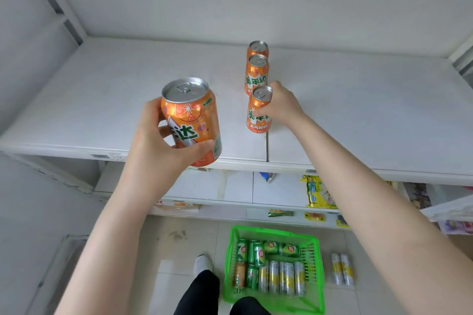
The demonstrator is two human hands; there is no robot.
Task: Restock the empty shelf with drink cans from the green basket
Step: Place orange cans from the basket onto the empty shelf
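My left hand (156, 143) grips an orange drink can (190, 117), held upright above the front edge of the white shelf (102, 100). My right hand (280, 105) is closed around a second orange can (258, 116) standing on the shelf near its middle seam. Behind that can, two more orange cans (256, 73) stand in a row running toward the back wall. Down on the floor sits the green basket (317, 296), with several green, orange and silver-yellow cans lying in it.
Two silver-yellow cans (342, 268) lie on the floor right of the basket. Lower shelves carry a yellow snack bag (317, 192) and small packets. My legs and one shoe (203, 264) are left of the basket. A wall closes the shelf's left end.
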